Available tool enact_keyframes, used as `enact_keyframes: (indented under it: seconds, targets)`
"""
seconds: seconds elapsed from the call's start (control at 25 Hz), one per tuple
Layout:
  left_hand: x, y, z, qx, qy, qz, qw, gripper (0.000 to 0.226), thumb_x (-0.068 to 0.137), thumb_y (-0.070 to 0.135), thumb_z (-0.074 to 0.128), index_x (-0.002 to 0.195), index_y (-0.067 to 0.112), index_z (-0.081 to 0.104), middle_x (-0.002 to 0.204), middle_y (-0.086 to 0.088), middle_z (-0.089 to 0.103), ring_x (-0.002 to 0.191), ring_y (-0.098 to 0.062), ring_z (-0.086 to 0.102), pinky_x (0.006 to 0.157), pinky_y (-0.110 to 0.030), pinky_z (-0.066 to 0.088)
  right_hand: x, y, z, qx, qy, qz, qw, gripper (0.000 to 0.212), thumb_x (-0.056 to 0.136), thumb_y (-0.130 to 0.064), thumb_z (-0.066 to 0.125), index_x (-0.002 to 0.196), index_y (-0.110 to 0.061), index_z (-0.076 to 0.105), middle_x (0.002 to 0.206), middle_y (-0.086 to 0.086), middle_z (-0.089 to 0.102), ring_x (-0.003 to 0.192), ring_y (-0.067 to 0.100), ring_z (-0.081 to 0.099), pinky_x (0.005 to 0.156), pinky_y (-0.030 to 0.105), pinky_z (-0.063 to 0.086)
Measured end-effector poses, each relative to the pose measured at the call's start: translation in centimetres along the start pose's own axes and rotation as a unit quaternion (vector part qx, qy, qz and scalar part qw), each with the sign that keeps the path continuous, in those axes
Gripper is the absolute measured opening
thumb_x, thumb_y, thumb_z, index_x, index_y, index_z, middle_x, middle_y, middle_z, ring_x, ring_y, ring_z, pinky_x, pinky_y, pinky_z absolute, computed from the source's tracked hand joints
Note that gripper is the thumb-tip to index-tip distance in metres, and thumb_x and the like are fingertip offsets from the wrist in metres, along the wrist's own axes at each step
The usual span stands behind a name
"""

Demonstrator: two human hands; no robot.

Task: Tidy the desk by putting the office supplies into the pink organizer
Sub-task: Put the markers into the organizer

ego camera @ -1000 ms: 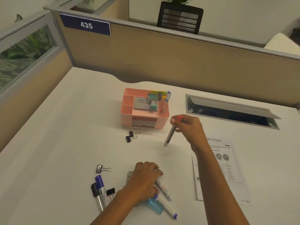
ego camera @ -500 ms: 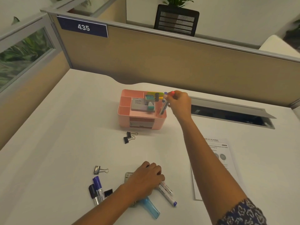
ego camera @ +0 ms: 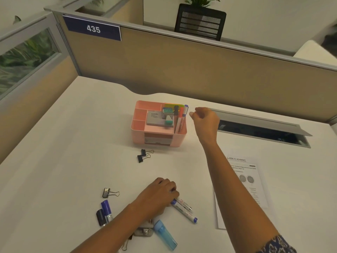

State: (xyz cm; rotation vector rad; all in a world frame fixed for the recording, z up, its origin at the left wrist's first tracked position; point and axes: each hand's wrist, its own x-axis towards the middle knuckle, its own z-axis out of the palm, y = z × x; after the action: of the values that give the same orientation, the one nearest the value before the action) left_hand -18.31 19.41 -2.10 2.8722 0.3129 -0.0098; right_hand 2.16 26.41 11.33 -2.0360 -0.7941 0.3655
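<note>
With the right hand (ego camera: pixel 205 121) loosely curled and empty at the organizer's (ego camera: pixel 158 141) three o'clock, the left hand (ego camera: pixel 158 193), fingers closing on markers (ego camera: pixel 184 209) at six, could roll one off the bench (ego camera: pixel 73 152).

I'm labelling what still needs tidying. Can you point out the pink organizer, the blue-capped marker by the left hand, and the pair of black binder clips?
pink organizer (ego camera: pixel 140 138): head view, front wall.
blue-capped marker (ego camera: pixel 185 212): head view, white barrel.
black binder clips (ego camera: pixel 140 158): head view, nearer clip's body.
</note>
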Motion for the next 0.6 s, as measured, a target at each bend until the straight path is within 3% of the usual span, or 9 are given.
enact_keyframes:
  seconds: [0.12,0.2,0.32,0.44,0.6]
  targets:
    - [0.9,-0.6,-0.5,0.001,0.001,-0.009,1.000,0.039,0.058,0.032,0.082,0.091,0.028,0.061,0.087,0.010,0.060,0.074,-0.008,0.055,0.067,-0.022,0.050,-3.0,2.7,-1.7,0.025,-0.046,0.003,0.999,0.026,0.088,-0.019,0.067,0.112,-0.008,0.068,0.107,0.008,0.071,0.094,0.021,0.067,0.091,0.032,0.053]
    - [1.3,-0.7,-0.9,0.013,-0.009,-0.019,1.000,0.038,0.055,0.030,0.083,0.085,0.028,0.061,0.079,0.011,0.059,0.067,-0.009,0.054,0.061,-0.021,0.049,-5.5,5.3,-2.1,-0.034,-0.166,0.013,0.985,0.021,0.086,-0.017,0.069,0.106,-0.010,0.071,0.101,0.008,0.073,0.089,0.021,0.068,0.090,0.037,0.055]
    - [1.8,-1.0,-1.5,0.009,-0.024,-0.047,0.999,0.029,0.058,0.028,0.083,0.080,0.025,0.066,0.072,0.007,0.061,0.062,-0.012,0.056,0.058,-0.023,0.046,-9.6,9.1,-1.5,-0.200,-0.344,0.008,0.917,0.024,0.085,-0.020,0.068,0.107,-0.014,0.072,0.109,0.004,0.072,0.097,0.015,0.067,0.090,0.024,0.050]
    - [2.0,-1.2,-2.1,-0.012,-0.038,-0.083,0.996,0.017,0.071,0.021,0.077,0.086,0.025,0.070,0.079,0.004,0.064,0.071,-0.017,0.059,0.066,-0.029,0.043,-12.1,10.5,-1.4,-0.221,-0.382,-0.002,0.897,0.031,0.083,-0.015,0.061,0.113,-0.015,0.071,0.114,0.001,0.070,0.104,0.013,0.064,0.083,0.015,0.044]
    - [2.1,-1.2,-2.8,-0.007,-0.043,-0.105,0.994,0.014,0.088,0.015,0.057,0.098,0.018,0.067,0.094,-0.002,0.063,0.085,-0.021,0.053,0.083,-0.030,0.034,-13.0,9.9,-1.2,-0.196,-0.407,0.004,0.892,0.030,0.078,-0.024,0.072,0.107,-0.017,0.071,0.101,0.002,0.073,0.087,0.017,0.066,0.067,0.016,0.045]
